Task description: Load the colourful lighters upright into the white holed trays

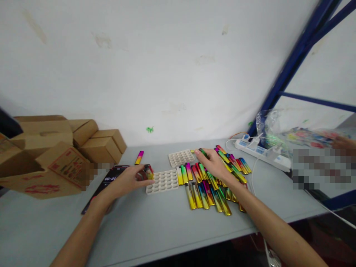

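Note:
My left hand is at the left edge of the nearer pale tray with rows of slots. Its fingers are closed around what looks like a lighter with a dark top and a red and yellow body, standing over the tray's corner. My right hand is above the back of a spread of shiny multicoloured lighters. Between its thumb and fingers is a dark green lighter, partly hidden. A second slotted tray lies behind the first. One purple and yellow lighter lies alone behind my left hand.
Cardboard boxes stand on the left, and a phone with a timer lies beside my left forearm. A white power strip with cables is at the right, by a blue metal frame. Another person's hand is at the far right.

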Demonstrator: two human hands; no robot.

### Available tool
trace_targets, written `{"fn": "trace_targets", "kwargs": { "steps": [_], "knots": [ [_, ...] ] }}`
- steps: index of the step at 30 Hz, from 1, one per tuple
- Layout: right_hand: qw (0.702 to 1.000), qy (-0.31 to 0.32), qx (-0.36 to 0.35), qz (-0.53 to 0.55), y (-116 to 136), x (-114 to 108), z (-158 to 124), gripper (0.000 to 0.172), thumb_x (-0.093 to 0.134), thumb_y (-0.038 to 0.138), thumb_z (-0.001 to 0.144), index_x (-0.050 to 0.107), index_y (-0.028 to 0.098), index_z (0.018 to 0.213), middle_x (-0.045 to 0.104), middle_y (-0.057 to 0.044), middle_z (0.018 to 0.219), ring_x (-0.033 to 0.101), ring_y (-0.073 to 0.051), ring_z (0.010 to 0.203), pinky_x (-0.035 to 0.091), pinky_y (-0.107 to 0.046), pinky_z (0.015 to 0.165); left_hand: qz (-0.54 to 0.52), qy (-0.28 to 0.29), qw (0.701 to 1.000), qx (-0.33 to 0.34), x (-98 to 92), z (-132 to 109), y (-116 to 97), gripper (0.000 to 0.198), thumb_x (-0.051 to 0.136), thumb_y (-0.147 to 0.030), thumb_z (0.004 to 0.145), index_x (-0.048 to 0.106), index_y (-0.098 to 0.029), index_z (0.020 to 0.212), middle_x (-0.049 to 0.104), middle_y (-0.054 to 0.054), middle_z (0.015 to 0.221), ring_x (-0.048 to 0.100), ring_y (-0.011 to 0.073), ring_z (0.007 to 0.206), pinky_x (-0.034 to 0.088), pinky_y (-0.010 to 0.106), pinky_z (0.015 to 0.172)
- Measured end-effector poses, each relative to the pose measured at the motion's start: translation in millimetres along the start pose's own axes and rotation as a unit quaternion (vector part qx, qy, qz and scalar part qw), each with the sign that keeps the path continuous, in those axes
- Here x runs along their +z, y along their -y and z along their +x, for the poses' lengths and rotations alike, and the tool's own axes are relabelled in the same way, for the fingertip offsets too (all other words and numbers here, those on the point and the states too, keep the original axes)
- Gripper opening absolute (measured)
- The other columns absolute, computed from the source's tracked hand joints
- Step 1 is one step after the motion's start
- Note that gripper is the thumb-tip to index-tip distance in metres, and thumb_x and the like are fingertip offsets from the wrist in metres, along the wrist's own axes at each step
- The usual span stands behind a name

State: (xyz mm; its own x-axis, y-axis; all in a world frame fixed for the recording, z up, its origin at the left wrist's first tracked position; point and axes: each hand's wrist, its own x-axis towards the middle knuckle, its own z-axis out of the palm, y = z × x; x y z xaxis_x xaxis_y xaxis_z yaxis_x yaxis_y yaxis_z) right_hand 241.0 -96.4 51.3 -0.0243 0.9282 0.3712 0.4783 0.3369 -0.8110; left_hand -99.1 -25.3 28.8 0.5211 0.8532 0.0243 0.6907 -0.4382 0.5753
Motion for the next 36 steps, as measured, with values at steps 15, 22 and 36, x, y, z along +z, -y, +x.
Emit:
{"fn": "trace_targets", "kwargs": {
  "steps": [15,22,36],
  "knots": [
    [0.999,-0.014,0.005,-0.032,-16.4,13.4,-5.8,0.044,0.049,0.050,0.095,0.033,0.023,0.064,0.031,0.005,0.062,0.030,-0.011,0.059,0.024,-0.026,0.056,-0.017,0.022,0.999,-0.025,-6.1,-3.3,-13.9,0.053,0.079,-0.071,0.067,0.060,-0.022,0.077,0.075,0.003,0.075,0.071,0.0236,0.070,0.054,0.031,0.061],
    [0.999,-0.002,0.020,-0.040,-20.2,19.0,-6.0,0.043,0.049,0.050,0.093,0.033,0.024,0.064,0.030,0.005,0.061,0.030,-0.011,0.057,0.023,-0.026,0.054,-0.049,0.042,0.998,-0.027,-7.9,-5.8,-14.4,0.051,0.081,-0.068,0.067,0.065,-0.023,0.086,0.076,0.002,0.080,0.070,0.0220,0.071,0.055,0.030,0.061],
    [0.990,0.121,-0.067,0.004,11.0,24.1,-6.2,0.034,0.045,0.046,0.109,0.065,0.020,0.100,0.067,-0.006,0.095,0.062,-0.019,0.087,0.050,-0.031,0.080,0.022,0.062,0.998,-0.001,-5.3,-8.7,-8.9,0.063,0.092,-0.063,0.051,0.061,-0.022,0.088,0.067,0.005,0.091,0.066,0.0297,0.086,0.055,0.038,0.079]
  ]
}}
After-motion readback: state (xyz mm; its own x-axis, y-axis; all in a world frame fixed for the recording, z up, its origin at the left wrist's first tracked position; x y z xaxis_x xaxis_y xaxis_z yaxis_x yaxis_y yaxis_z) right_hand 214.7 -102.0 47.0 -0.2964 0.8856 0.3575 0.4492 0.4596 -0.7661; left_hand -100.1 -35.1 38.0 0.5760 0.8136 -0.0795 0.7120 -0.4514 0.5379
